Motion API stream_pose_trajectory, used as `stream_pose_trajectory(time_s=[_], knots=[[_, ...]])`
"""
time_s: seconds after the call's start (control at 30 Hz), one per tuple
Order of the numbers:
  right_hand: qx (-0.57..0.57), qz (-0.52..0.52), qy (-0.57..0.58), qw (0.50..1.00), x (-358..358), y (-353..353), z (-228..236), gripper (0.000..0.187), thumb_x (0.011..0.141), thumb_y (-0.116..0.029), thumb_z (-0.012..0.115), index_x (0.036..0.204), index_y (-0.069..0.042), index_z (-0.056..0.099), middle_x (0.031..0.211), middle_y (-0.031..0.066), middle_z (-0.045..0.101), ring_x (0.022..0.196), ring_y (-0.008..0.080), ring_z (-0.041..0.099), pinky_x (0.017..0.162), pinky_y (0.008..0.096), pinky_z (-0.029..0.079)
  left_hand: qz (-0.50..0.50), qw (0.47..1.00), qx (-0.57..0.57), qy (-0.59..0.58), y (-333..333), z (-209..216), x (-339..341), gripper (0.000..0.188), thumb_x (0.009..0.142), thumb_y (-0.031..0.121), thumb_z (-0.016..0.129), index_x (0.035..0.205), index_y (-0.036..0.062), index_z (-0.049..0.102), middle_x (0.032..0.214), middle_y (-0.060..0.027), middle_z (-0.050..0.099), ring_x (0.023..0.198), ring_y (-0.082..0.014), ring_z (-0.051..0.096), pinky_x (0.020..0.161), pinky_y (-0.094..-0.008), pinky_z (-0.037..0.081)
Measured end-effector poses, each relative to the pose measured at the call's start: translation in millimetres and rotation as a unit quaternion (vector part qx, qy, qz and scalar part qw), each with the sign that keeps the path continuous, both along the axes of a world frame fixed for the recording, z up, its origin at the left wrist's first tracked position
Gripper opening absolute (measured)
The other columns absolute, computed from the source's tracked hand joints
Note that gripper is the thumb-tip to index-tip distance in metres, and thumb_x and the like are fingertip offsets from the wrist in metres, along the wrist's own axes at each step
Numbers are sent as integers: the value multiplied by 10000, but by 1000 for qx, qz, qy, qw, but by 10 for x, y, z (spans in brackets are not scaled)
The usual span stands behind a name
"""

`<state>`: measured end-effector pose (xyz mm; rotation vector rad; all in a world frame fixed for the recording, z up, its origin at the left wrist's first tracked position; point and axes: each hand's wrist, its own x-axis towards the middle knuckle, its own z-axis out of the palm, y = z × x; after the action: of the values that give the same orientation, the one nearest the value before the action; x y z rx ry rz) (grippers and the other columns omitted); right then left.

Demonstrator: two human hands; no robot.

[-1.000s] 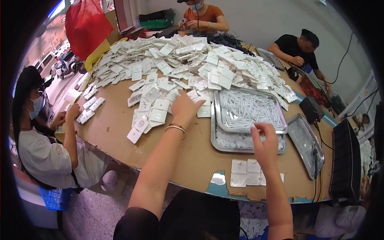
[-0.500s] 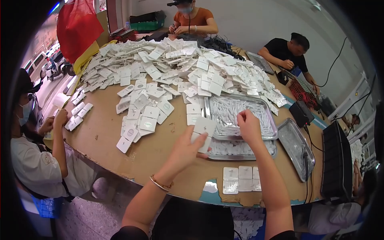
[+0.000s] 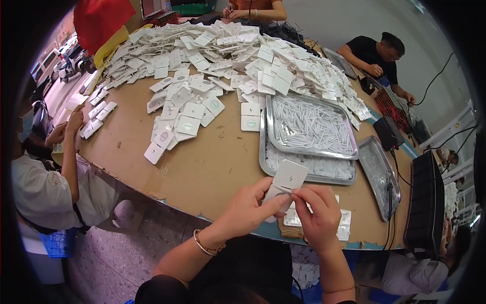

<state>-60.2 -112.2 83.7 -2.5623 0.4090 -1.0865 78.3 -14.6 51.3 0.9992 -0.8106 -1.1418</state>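
Note:
My left hand (image 3: 250,206) grips a white two-part plastic panel (image 3: 290,174) with a small dark mark, tilted above the table's near edge. My right hand (image 3: 322,212) is pinched at the seam between the panel's two halves, its fingertips on what looks like a thin white stick. Many such white sticks (image 3: 314,126) fill the upper metal tray (image 3: 272,133). That tray rests on a lower metal tray (image 3: 264,159) holding small white pieces. Behind my right hand, several similar panels (image 3: 344,225) lie at the table edge, partly hidden.
A large heap of white panels (image 3: 217,48) covers the table's far side, with a looser group (image 3: 185,109) left of the trays. An empty metal tray (image 3: 379,172), a black box (image 3: 389,133) with cables and a black bin (image 3: 426,202) stand right. Other people work around the table.
My right hand has come from above the stick tray down to the panel. My left hand has brought the panel nearer to me and rightward, so both hands now meet at it.

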Motion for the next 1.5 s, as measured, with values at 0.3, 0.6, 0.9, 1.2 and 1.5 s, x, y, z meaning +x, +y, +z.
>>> stream_pose_trajectory(time_s=[0.3, 0.6, 0.9, 1.2, 1.5], knots=[[555, -3, -35, 831, -57, 53, -80, 277, 802, -39, 683, 1015, -16, 508, 875, 47, 604, 754, 101, 575, 670, 246, 491, 64, 993, -24, -98, 81, -8, -77, 264, 945, 227, 520, 977, -18, 611, 785, -23, 619, 683, -61, 546, 581, -237, 454], [634, 68, -112, 762, -90, 190, -238, 316, 829, -31, 646, 1083, -30, 459, 975, 63, 573, 818, 112, 572, 711, 255, 489, 65, 994, -12, -87, 129, -121, -130, 241, 942, 188, 511, 926, -30, 614, 697, -23, 589, 633, -50, 496, 549, -233, 407], [152, -44, -62, 985, -111, 318, -215, 262, 704, 1, 749, 948, -63, 679, 984, 78, 523, 833, 161, 552, 736, 259, 470, 56, 997, -32, -32, 182, -33, -162, 313, 982, 214, 417, 1075, -44, 567, 855, -39, 621, 733, -61, 537, 629, -208, 432], [188, -40, -79, 978, -121, 378, -195, 257, 676, 37, 754, 906, -64, 700, 960, 69, 533, 807, 163, 560, 701, 260, 481, 29, 999, 14, -12, 254, -56, -115, 368, 1003, 227, 355, 1117, -50, 569, 847, -18, 608, 687, -59, 504, 595, -195, 395], [146, -59, -65, 985, -191, 410, -102, 221, 672, 32, 751, 861, -41, 664, 909, 78, 554, 809, 171, 564, 704, 245, 463, 67, 985, -31, -158, 278, 67, -164, 247, 962, 169, 462, 1006, -36, 591, 727, -47, 589, 636, -77, 498, 572, -246, 416]])
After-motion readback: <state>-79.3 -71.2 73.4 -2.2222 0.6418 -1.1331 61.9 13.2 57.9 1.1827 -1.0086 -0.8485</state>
